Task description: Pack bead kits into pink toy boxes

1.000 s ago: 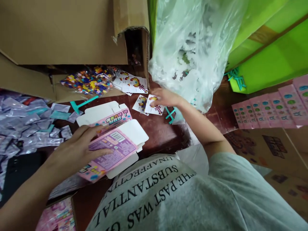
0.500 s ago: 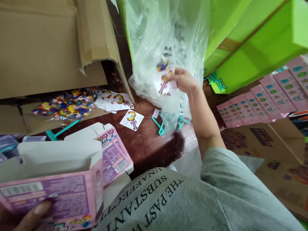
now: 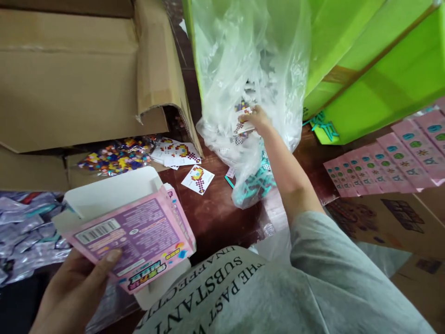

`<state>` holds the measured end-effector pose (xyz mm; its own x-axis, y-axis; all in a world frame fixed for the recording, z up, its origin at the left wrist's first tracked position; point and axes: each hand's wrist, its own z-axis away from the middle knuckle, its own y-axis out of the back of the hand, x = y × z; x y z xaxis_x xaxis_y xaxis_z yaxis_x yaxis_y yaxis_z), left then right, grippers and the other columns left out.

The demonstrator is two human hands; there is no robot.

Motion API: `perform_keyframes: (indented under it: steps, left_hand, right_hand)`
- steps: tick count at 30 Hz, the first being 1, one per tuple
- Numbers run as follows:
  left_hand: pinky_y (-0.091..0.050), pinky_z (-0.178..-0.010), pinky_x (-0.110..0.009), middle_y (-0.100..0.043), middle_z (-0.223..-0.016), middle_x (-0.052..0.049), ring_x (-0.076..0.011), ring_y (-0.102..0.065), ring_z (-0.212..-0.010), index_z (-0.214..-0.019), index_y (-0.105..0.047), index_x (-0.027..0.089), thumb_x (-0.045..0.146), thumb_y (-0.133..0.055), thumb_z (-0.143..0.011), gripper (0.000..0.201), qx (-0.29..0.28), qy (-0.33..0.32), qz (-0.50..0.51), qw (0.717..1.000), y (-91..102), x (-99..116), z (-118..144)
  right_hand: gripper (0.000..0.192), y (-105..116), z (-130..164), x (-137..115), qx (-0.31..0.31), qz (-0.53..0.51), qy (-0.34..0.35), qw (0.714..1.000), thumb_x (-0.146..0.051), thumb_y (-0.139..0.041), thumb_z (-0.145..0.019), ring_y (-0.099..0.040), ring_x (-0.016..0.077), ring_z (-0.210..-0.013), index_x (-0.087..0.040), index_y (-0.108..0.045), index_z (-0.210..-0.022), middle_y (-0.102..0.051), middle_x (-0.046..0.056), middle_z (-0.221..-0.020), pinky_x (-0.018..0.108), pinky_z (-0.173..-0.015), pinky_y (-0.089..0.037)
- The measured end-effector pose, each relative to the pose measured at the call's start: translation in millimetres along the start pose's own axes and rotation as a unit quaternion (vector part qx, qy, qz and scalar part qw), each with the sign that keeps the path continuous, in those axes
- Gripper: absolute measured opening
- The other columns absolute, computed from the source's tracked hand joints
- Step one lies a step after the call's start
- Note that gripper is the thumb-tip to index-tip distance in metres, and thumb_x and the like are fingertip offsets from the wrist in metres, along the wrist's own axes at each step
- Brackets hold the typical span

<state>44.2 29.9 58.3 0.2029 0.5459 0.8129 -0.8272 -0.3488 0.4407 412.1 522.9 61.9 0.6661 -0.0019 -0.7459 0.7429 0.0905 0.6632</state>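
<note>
A dark red-brown desk (image 3: pixel 215 218) is seen bearing the goods; a single pattern card (image 3: pixel 198 178) is laid flat near its middle, and a small stack of like cards (image 3: pixel 175 153) is spread just behind it, beside a clear packet of coloured beads (image 3: pixel 114 157); a large brown carton (image 3: pixel 79 79) is set at the far left, one flap bent down over the cards; a heap of silvery sachets (image 3: pixel 28 232) is piled at the left edge; a bulging clear plastic bag (image 3: pixel 250 79) is stood at the back, teal plastic pieces (image 3: pixel 255 185) being gathered at its foot; green boxes (image 3: pixel 375 69) are stacked at the right, with a row of flat pink cartons (image 3: pixel 385 162) fanned out below them.
</note>
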Motion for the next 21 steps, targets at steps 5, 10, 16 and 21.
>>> perform_keyframes:
  steps: [5, 10, 16, 21]
  left_hand:
    - [-0.059, -0.124, -0.067, -0.084, -0.135, 0.000, -0.0439, -0.076, -0.131, -0.129, -0.075, 0.038, 0.050, -0.096, -0.076, 0.058, 0.027, 0.040, 0.099, 0.994, -18.5, 18, 8]
    - [-0.074, -0.090, -0.049, -0.087, -0.117, -0.008, -0.0339, -0.083, -0.102, -0.124, -0.074, 0.025, 0.052, -0.098, -0.073, 0.063, -0.097, -0.070, 0.130, 0.984, -75.2, 62, -9]
    - [-0.072, -0.070, -0.037, -0.087, -0.105, -0.007, -0.0262, -0.082, -0.084, -0.119, -0.076, 0.025, 0.051, -0.099, -0.076, 0.056, -0.213, -0.060, 0.183, 0.958, -118.7, 76, -10]
    - [-0.071, -0.073, -0.034, -0.086, -0.106, -0.008, -0.0248, -0.081, -0.086, -0.112, -0.078, 0.024, 0.050, -0.103, -0.070, 0.056, -0.214, -0.056, 0.230, 0.948, -121.1, 66, -5]
  right_hand:
    - [0.048, 83, 72, 0, 0.118, -0.132, 0.137, 0.975, -0.051, -0.077, -0.097, -0.077, 0.0307, -0.125, -0.024, -0.065, -0.135, -0.076, 0.018, -0.140, 0.050, -0.105, -0.064]
    - [0.039, 86, 181, -49, 0.092, -0.302, 0.199, 0.928, -0.050, -0.079, -0.090, -0.081, 0.0327, -0.123, -0.026, -0.073, -0.120, -0.080, 0.012, -0.134, 0.051, -0.113, -0.065]
    - [0.038, -2, 212, -77, -0.018, -0.267, 0.128, 0.955, -0.049, -0.066, -0.103, -0.082, 0.0250, -0.119, -0.024, -0.061, -0.131, -0.081, 0.009, -0.131, 0.048, -0.111, -0.069]
    - [0.050, -18, 184, -58, 0.033, -0.228, 0.230, 0.945, -0.059, -0.057, -0.109, -0.073, 0.0227, -0.137, -0.025, -0.049, -0.144, -0.073, 0.010, -0.144, 0.041, -0.125, -0.058]
